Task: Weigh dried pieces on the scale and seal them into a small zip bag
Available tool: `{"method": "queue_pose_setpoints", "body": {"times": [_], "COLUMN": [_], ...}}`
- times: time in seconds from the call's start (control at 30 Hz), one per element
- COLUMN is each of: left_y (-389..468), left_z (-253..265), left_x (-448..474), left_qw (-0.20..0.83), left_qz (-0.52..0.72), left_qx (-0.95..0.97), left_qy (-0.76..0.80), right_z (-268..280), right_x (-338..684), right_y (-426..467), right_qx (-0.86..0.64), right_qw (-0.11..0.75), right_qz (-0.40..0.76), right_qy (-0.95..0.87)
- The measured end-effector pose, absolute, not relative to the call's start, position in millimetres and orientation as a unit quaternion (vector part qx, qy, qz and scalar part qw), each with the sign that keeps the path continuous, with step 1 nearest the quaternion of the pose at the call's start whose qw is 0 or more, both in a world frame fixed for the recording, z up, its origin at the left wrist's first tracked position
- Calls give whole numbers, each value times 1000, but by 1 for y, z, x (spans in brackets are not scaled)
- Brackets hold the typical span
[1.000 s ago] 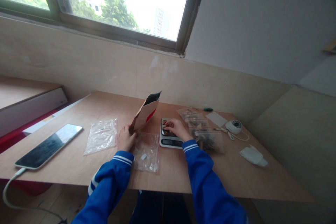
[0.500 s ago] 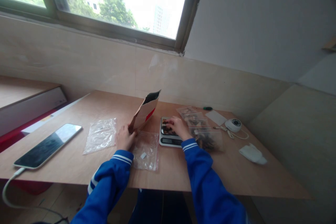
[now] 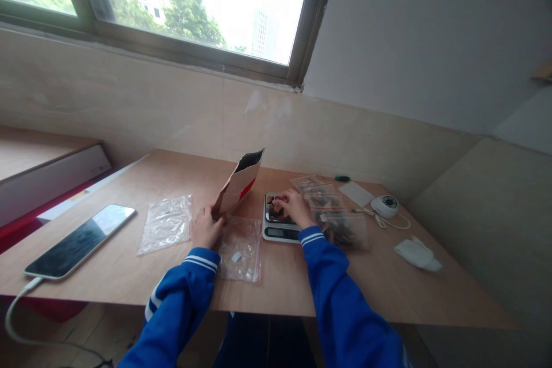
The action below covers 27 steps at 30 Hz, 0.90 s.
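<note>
My left hand [image 3: 206,226] is closed on the lower left end of a brown paper bag [image 3: 237,188] with a red patch. The bag leans to the right, its dark mouth open at the top. Over a small digital kitchen scale [image 3: 281,234], my right hand [image 3: 294,207] has its fingers pinched together at the shiny plate. Small brown pieces [image 3: 272,210] lie on that plate, partly covered by the fingers; what the fingertips hold is too small to make out. A clear zip bag [image 3: 240,253] with a small white packet lies between my hands.
Right of the scale lie several zip bags of brown pieces [image 3: 342,231]. Beyond them are a white card [image 3: 356,194], a green-handled tool [image 3: 342,179], a white dome camera [image 3: 383,206] and a crumpled white tissue [image 3: 417,253]. At left are another clear bag [image 3: 166,224] and a phone [image 3: 80,240] on a cable.
My right hand's fingers have shifted very slightly over the scale plate, showing a bit more of the brown pieces. My left hand and the paper bag stay in place.
</note>
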<state>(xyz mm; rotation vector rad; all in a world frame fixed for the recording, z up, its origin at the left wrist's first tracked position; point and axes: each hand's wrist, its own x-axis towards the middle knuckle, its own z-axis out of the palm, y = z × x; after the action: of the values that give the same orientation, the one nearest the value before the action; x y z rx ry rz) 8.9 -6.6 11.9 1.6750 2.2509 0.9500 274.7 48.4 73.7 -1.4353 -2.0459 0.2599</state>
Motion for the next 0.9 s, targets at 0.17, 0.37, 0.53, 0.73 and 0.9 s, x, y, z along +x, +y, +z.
{"method": "queue_pose_setpoints", "body": {"times": [0.17, 0.37, 0.53, 0.73, 0.9], "left_y": [-7, -7, -7, -7, -7], "left_z": [13, 14, 14, 13, 13], "left_x": [9, 9, 10, 10, 10], "left_qw": [91, 87, 91, 90, 82], "left_qz": [309, 305, 309, 309, 312], "left_qx": [564, 568, 562, 562, 563], "left_qy": [760, 760, 762, 761, 761], "right_z": [63, 61, 64, 57, 61], "right_x": [283, 293, 297, 298, 285], "right_y": [56, 52, 43, 54, 72], "right_qx": [-552, -533, -525, -535, -561], "right_qw": [322, 396, 423, 422, 362], "right_qz": [77, 78, 103, 153, 132], "right_qy": [-765, -744, -731, -716, -733]}}
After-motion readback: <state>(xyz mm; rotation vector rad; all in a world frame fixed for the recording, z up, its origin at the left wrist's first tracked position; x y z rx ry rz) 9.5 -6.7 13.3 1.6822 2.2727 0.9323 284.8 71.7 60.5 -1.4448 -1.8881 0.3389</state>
